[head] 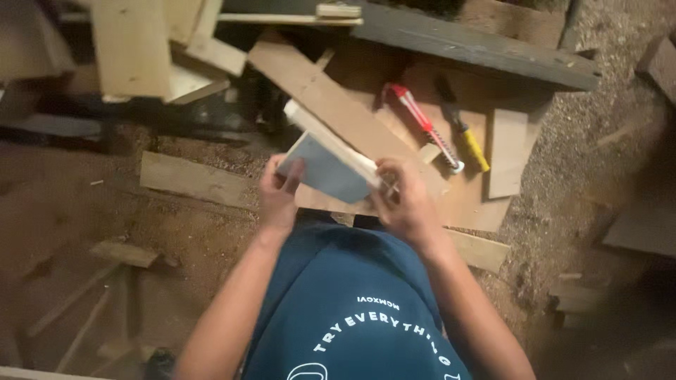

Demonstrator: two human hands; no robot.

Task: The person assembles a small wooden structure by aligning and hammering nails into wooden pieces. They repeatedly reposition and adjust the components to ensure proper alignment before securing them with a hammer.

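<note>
Far left: loose sticks and an offcut (125,253) lie on the sawdust-covered floor (211,239); above them pale boards (134,46) are stacked, blurred. A long plank (193,181) lies flat just left of the hands. Left hand (278,193) is closed around the lower left edge of a small board (327,165), thumb on its grey-blue face, fingers behind it. The board is held tilted up off the floor, in front of the person's chest, its pale edge turned up and to the right. Right hand (401,200) grips the board's right corner, fingers curled tight; something thin may be pinched there, too blurred to tell. Under the board a wide brown plywood sheet (422,119) lies on the floor. On it, right of the hands, rest a red-handled tool (422,123) and a yellow-handled tool (468,141), side by side and near each other, neither touched. Further right a narrow upright strip (508,151), then a dark beam (486,46) across the top. Judgement: the board is being held and looked over or lined up, both hands occupied; taking up either tool would call for the right hand to let go while the left holds the board steady.
</note>
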